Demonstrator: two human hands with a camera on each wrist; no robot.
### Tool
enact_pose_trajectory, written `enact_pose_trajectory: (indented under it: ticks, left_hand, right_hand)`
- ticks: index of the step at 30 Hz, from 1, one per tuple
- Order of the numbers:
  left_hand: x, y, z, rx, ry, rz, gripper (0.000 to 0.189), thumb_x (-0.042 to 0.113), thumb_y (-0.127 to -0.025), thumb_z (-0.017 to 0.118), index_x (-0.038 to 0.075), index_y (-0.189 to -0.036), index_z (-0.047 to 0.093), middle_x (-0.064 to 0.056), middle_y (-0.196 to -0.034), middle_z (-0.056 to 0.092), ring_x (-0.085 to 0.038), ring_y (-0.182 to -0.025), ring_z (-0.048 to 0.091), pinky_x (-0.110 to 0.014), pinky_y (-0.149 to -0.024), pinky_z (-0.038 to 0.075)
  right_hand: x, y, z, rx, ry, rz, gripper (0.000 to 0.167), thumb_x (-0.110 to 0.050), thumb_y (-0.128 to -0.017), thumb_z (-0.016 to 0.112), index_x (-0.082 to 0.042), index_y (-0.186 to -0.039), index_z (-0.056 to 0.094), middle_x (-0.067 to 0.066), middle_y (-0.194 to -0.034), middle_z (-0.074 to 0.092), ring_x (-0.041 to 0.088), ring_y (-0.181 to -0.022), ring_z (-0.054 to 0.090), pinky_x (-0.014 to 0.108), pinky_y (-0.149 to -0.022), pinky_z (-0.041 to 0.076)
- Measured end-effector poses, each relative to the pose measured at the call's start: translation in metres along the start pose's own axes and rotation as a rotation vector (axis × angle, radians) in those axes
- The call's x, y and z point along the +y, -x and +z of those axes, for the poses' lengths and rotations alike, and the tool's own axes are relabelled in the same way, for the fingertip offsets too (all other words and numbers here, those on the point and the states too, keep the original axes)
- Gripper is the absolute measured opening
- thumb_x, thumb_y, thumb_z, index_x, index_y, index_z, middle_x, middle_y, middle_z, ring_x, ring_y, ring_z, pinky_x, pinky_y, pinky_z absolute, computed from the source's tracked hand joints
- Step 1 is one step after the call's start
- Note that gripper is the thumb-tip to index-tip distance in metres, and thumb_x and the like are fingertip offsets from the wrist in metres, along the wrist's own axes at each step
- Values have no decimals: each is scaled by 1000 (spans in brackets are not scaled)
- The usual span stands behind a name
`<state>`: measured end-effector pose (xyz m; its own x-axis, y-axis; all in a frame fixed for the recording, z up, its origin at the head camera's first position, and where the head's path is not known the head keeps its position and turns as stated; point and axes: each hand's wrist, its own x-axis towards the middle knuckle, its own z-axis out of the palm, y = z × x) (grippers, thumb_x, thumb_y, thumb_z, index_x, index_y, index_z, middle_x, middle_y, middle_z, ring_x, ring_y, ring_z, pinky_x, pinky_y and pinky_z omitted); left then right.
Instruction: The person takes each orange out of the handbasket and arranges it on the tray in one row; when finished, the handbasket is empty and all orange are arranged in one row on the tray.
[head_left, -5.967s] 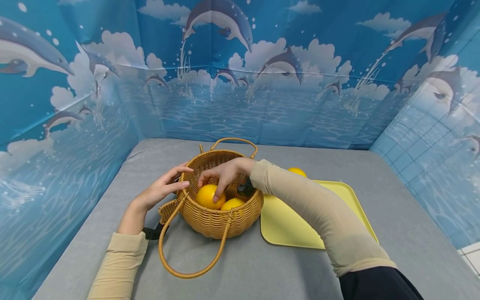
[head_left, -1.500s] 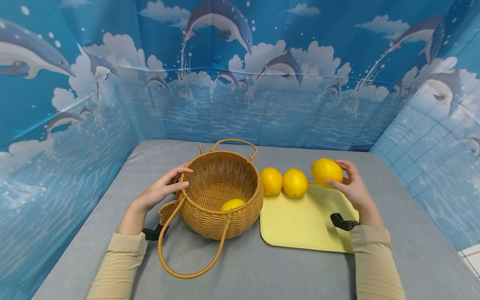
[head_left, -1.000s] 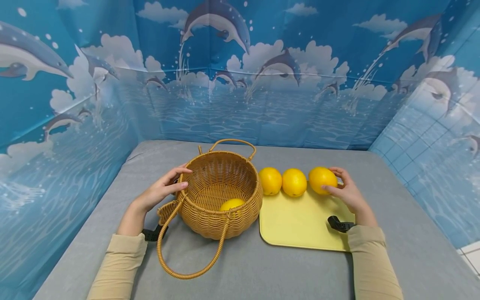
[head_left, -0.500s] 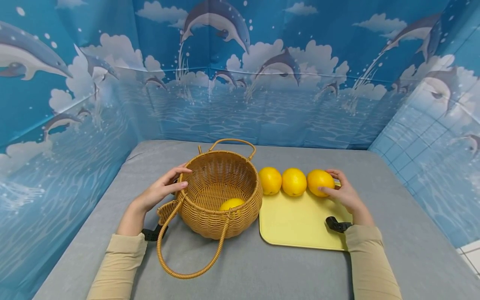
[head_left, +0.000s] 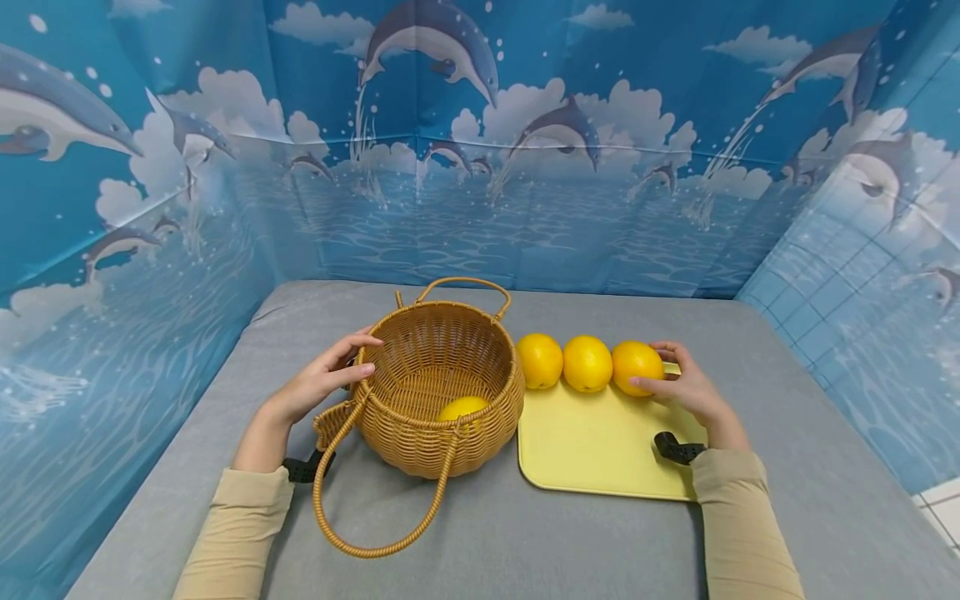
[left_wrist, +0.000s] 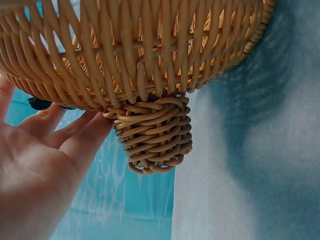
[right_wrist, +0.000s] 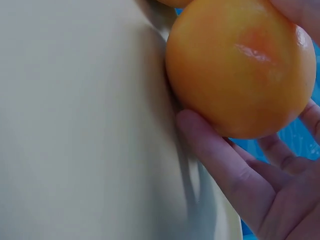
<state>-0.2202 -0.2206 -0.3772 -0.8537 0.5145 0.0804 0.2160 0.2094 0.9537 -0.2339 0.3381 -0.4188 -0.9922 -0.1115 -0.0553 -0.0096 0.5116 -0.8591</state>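
Observation:
My left hand [head_left: 326,375] grips the near-left rim of a round wicker basket [head_left: 442,450], thumb and forefinger over the edge. In the left wrist view, other fingers [left_wrist: 85,132] lie against the basket's outer wall beside a small woven stub [left_wrist: 152,135]. One orange [head_left: 462,407] lies inside the basket, partly hidden by the near rim. On the right, my right hand [head_left: 693,387] holds another orange [head_left: 636,367], thumb in front and fingers behind, low at the far edge of a yellow tray [head_left: 600,450]. Two more oranges [head_left: 540,361] [head_left: 587,363] stand in line to its left.
One basket handle [head_left: 360,552] hangs down over the grey cloth-covered table [head_left: 525,550]; the other handle [head_left: 468,281] stands up at the back. A dolphin-print curtain [head_left: 480,208] closes in the back and both sides.
Six seconds ago my right hand was on an orange in the basket. It has since brought one over the tray and lowered it leftward into the row. My left hand has stayed put.

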Motion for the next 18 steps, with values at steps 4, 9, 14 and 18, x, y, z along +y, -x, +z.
enact_pose_trajectory:
  ticks: [4,9,14,18]
  left_hand:
    - [0,0,0,0,-3,-1,48,22,-98,50,2,-139,35,-7,-157,4,-32,-108,40,-42,-77,42]
    - [0,0,0,1,-5,2,48,22,-98,51,3,-140,35,-7,-157,4,-31,-106,42,-42,-77,43]
    - [0,0,0,1,-6,0,48,22,-98,51,3,-139,35,-8,-157,4,-30,-101,44,-42,-77,43]
    - [0,0,0,4,-5,2,48,22,-98,51,3,-139,36,-8,-157,4,-31,-109,40,-44,-77,43]
  right_hand:
    - [-2,2,-2,-26,4,19,84,-25,-86,70,-6,-146,14,31,-143,16,50,-117,39,51,-89,39]
    - [-3,3,-5,-64,19,13,91,-24,-84,72,-8,-149,11,32,-146,12,51,-119,36,56,-92,36]
    - [-4,3,-7,-80,13,-2,94,-25,-83,73,-8,-150,9,29,-148,11,51,-122,34,57,-93,34]
    - [-7,3,-7,-86,13,-4,95,-25,-83,73,-8,-151,8,27,-150,9,50,-124,31,59,-94,33]
